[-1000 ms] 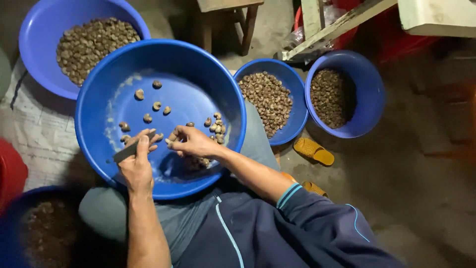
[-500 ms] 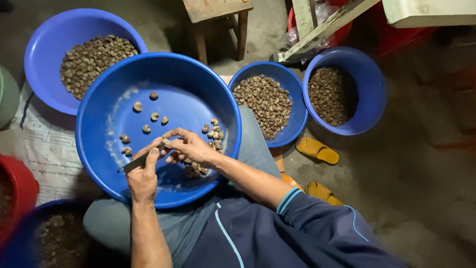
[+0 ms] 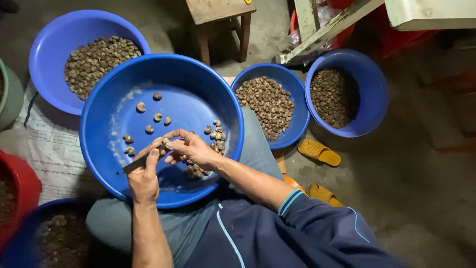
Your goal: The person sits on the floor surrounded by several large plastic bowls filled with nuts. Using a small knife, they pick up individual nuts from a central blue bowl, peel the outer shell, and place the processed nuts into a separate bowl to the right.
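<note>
Nut (image 3: 168, 145) pinched in right hand (image 3: 194, 149) fingertips; left hand (image 3: 144, 176) grips small knife (image 3: 133, 167), over blue basin (image 3: 198, 84).

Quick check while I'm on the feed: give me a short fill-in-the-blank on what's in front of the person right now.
1. The left hand holds a small ____ over the big blue basin.
2. The right hand pinches a single ____ at the blade.
3. The sandals on the floor are ____ in colour.
4. Next to the left forearm, at the left edge, stands a ____ tub.

Missing words: knife; nut; yellow; red
</note>
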